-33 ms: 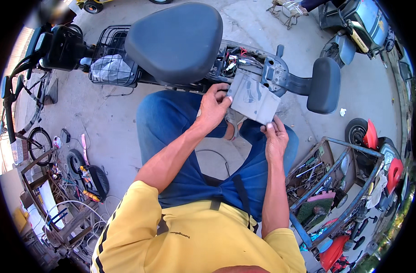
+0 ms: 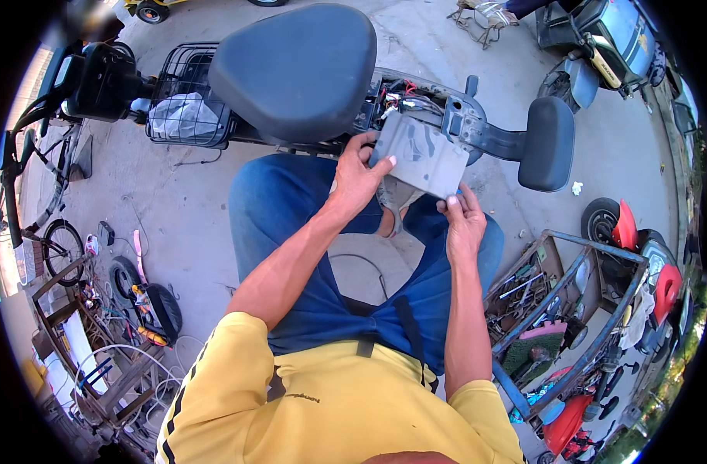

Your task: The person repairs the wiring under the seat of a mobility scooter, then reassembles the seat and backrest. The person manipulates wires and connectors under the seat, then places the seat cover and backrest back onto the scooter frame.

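Observation:
Both of my hands hold a flat grey rectangular cover (image 2: 424,155) up against the open frame of an electric scooter (image 2: 477,127). My left hand (image 2: 357,182) grips the cover's left edge with the thumb on its face. Gripping its lower right corner is my right hand (image 2: 461,220). Behind the cover, red and other coloured wires (image 2: 400,94) show in the open compartment. The scooter's large dark seat (image 2: 295,69) is just above my left hand, and a dark padded backrest (image 2: 546,143) stands to the right.
A wire basket (image 2: 187,116) with a plastic bag sits at the scooter's front. A metal rack of hand tools (image 2: 535,301) stands at my right, red parts (image 2: 624,224) beyond it. A bicycle (image 2: 28,193) and cluttered cables lie at left. A loose cable (image 2: 361,263) crosses the concrete between my knees.

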A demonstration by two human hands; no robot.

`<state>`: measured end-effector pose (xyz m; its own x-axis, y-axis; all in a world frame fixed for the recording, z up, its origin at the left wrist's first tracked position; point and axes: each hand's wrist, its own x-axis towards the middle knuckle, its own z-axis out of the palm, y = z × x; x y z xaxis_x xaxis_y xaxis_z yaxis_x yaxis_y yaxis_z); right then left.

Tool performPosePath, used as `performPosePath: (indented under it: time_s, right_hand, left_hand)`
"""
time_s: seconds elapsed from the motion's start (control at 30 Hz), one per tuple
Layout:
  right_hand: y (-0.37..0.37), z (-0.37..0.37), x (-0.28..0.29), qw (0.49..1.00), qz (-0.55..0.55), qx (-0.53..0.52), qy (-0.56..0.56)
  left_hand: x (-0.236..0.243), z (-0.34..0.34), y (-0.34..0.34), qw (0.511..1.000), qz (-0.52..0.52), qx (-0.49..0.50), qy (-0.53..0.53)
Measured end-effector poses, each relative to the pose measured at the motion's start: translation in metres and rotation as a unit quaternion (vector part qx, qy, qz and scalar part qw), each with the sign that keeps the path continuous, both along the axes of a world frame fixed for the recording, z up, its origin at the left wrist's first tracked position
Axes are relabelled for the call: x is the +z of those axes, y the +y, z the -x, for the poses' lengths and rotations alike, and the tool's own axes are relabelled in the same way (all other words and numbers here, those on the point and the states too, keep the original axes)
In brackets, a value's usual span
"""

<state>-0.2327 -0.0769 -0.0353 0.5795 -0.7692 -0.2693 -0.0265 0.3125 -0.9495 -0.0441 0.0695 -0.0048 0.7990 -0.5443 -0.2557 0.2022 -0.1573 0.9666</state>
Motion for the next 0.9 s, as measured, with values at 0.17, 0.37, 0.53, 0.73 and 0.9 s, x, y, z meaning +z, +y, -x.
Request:
performPosePath:
  time_s: [0.17,0.37,0.53,0.73,0.9]
  right_hand:
    - [-0.021,-0.062,0.014,0.996,0.072,0.042,0.027]
    - [-0.044,-0.105,0.003,0.973,0.201,0.073,0.089]
    - [-0.046,-0.118,0.013,0.880,0.417,0.090,0.209]
    - [-0.080,-0.141,0.037,0.824,0.540,0.120,0.122]
    - [-0.096,-0.181,0.043,0.795,0.533,0.278,0.078]
  left_hand:
    - [-0.024,-0.025,-0.015,0.992,-0.020,0.062,-0.105]
    - [-0.057,-0.035,-0.038,0.974,-0.003,0.169,-0.151]
    - [-0.069,-0.037,-0.032,0.960,0.124,0.201,-0.148]
    - [-0.031,-0.007,0.016,0.940,0.176,0.229,0.183]
    - [-0.029,-0.014,0.021,0.930,0.182,0.279,0.155]
